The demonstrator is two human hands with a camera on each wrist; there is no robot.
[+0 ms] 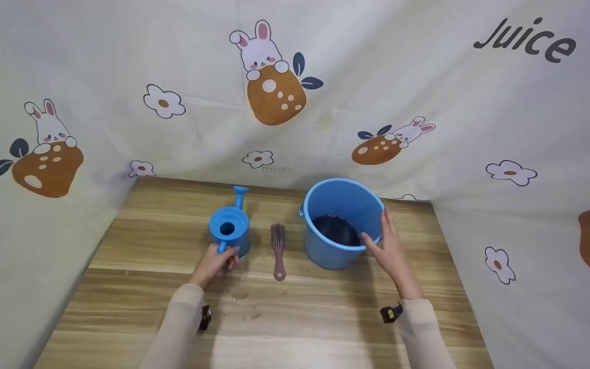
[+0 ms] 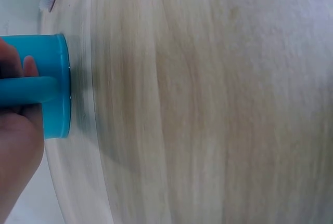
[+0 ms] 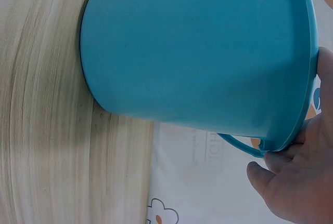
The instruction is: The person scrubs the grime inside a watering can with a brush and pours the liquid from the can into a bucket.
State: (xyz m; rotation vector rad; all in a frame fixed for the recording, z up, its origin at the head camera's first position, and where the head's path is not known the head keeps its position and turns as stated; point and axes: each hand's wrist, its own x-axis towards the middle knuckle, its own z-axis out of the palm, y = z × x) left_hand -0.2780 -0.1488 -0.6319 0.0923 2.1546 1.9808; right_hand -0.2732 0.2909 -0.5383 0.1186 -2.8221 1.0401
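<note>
My left hand (image 1: 216, 262) grips the handle of a small blue watering can (image 1: 234, 241), its fingers wrapped round it. The can stands on the table with its spout toward the back wall; in the left wrist view the can's side (image 2: 54, 99) shows behind the handle. My right hand (image 1: 390, 251) holds the right rim of a blue bucket (image 1: 328, 253), the thumb reaching over the edge. Dark liquid (image 1: 336, 230) lies in the bottom of the bucket. In the right wrist view the bucket's wall (image 3: 197, 52) rises from the table and its handle hangs by the fingers.
Between the can and the bucket lies a brown hairbrush (image 1: 279, 256), bristles toward the back. Small wet spots (image 1: 241, 296) dot the wooden table (image 1: 295, 333) in front of it. A printed cloth (image 1: 197, 138) hangs round the back and sides.
</note>
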